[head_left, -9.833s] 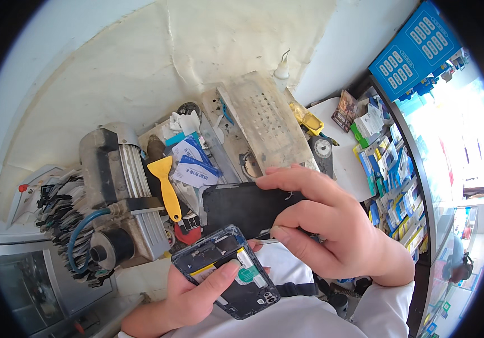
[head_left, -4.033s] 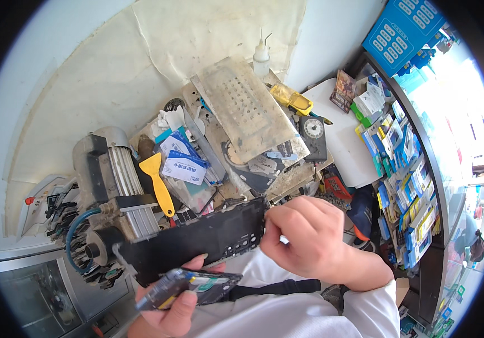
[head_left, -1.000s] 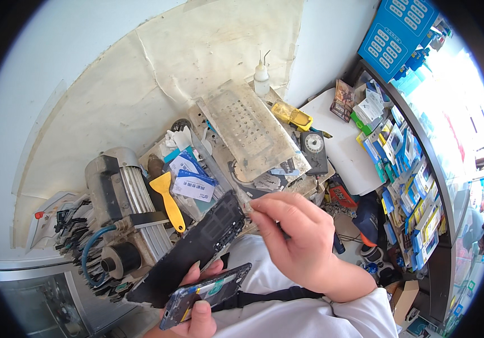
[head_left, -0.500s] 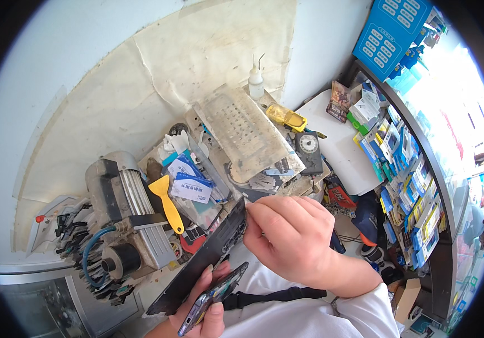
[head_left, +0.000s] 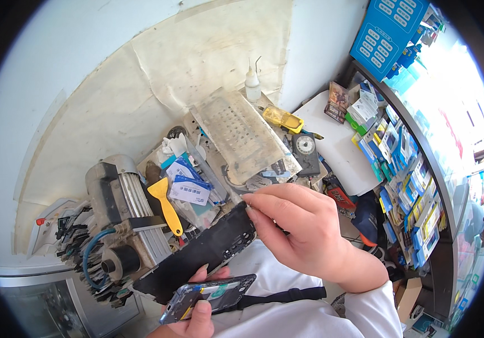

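My left hand (head_left: pixel 200 318) grips an opened phone (head_left: pixel 214 296), its thumb across the near side. Inner parts with yellow and green patches show on the phone. Behind it stands a long, thin black phone panel (head_left: pixel 197 253), tilted, with small cut-outs near its right end. Fingertips of my left hand lie at the panel's lower edge; whether they hold it I cannot tell. My right hand (head_left: pixel 298 231) is closed, its thumb and forefinger pinching the panel's upper right corner. A small pale bit shows at that pinch.
A grey motor-driven machine (head_left: pixel 132 208) stands at left beside piled phone parts. Behind the panel lie a yellow scraper (head_left: pixel 166 205), blue-and-white packets (head_left: pixel 190 191) and a perforated plate (head_left: pixel 239 132). A yellow multimeter (head_left: pixel 283 119) and a dropper bottle (head_left: pixel 252 84) sit farther back.
The panel has turned to show more of its black face. The phone has tipped flatter, exposing its inside. My right hand stays at the panel's corner, slightly shifted.
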A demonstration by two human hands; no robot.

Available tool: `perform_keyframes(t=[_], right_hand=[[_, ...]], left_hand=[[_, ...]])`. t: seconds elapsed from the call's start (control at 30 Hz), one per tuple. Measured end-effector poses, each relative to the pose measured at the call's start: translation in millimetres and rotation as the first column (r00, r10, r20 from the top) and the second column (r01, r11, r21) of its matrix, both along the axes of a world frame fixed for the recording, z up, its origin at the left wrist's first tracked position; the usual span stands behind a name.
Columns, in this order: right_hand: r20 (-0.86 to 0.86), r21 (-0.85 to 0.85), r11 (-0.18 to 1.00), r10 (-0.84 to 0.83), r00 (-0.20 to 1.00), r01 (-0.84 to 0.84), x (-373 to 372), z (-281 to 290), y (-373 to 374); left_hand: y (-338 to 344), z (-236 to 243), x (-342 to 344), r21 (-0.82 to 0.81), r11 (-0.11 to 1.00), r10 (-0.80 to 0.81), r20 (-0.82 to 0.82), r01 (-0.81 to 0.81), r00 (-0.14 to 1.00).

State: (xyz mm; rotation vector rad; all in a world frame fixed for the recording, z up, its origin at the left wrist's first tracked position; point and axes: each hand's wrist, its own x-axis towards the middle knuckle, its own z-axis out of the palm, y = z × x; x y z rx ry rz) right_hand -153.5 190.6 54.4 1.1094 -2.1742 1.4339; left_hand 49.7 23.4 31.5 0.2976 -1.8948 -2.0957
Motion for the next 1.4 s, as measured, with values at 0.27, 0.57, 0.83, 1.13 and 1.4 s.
perform_keyframes(t=[0.27,0.57,0.83,1.13,1.4], right_hand=[[-0.133,0.057,0.992,-0.106,0.985,0.114,-1.4,-1.9,-0.2],[0.223,-0.049,0.995,0.096,0.97,-0.087,-4.2,2.0,16.3],[0.591,-0.152,0.977,0.212,0.778,-0.15,8.5,2.0,11.0],[0.547,0.06,0.969,0.169,0.82,-0.241,-16.5,26.3,42.7],[0.237,0.246,0.912,0.272,0.933,-0.328,-24.1,23.2,34.4]], left_hand=[[-2.7,-4.2,4.1,-0.126,0.989,-0.065,0.043,0.07,0.997],[-9.5,3.6,-1.1,0.122,0.989,0.093,-0.051,-0.086,0.994],[-11.6,1.9,1.2,0.275,0.959,-0.061,-0.021,0.064,0.998],[-52.1,19.9,0.5,0.622,0.747,-0.296,-0.006,0.235,0.955],[-29.0,44.2,-4.2,0.178,0.913,-0.406,0.328,0.366,0.853]])
